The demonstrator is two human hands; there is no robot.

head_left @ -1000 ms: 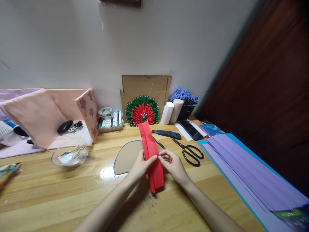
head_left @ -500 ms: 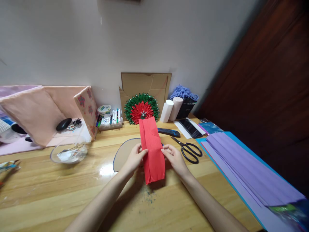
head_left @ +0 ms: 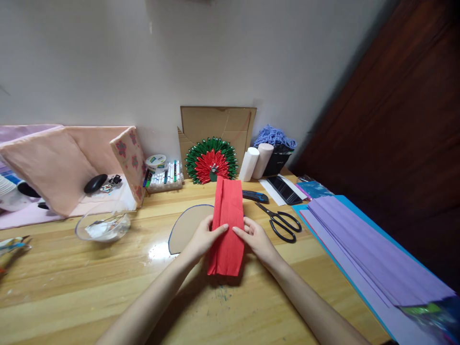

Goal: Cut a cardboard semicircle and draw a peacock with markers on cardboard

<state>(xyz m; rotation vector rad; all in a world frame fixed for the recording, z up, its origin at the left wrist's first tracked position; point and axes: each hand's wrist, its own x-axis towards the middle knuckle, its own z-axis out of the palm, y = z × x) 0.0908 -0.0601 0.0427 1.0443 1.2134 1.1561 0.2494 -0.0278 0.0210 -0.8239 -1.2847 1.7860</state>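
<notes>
A folded strip of red crepe paper (head_left: 227,211) lies lengthwise on the wooden table (head_left: 108,287), partly over a half-round cardboard piece (head_left: 187,225) with a blue outline. My left hand (head_left: 204,238) rests on the paper's left side with its fingers pressing onto the paper. My right hand (head_left: 253,237) presses the right side, fingertips pointing inward. The two sets of fingertips nearly meet at the paper's middle.
Black scissors (head_left: 282,223) and a blue utility knife (head_left: 255,196) lie right of the paper. A red-and-green paper fan (head_left: 211,160) leans on cardboard at the wall. Purple sheets (head_left: 370,254) fill the right side. A glass bowl (head_left: 103,227) and a marker set (head_left: 163,178) sit left.
The red paper has come down from a raised, tilted hold to lie flatter on the table. Both hands shifted from gripping its edges to pressing on top of it.
</notes>
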